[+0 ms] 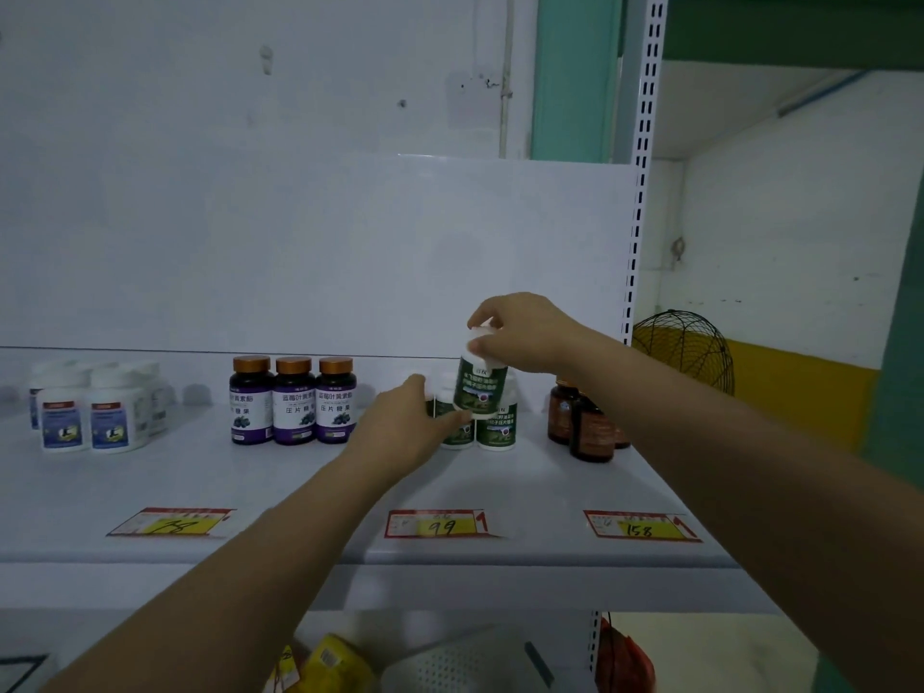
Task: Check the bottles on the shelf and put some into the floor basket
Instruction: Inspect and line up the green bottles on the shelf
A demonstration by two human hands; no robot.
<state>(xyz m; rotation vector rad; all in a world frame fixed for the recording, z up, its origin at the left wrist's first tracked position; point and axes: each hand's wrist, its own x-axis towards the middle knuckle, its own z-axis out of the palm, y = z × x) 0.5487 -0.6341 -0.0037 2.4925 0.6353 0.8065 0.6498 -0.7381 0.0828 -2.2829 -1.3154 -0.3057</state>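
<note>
- head view: right hand [520, 332] grips green bottle [479, 387] by its cap, lifted off the shelf [500, 497].
- left hand [410, 422] cups its base; grip unclear.
- best turn label forward, keep clear of neighbours.

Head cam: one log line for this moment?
right hand: holds green-label bottle by cap, lifted | left hand: at green bottles on shelf | basket: not identifiable

A single head-worn view is being provided, facing forward toward a white shelf [450, 492] at close range. Both forearms are being seen entering from six o'clock.
</note>
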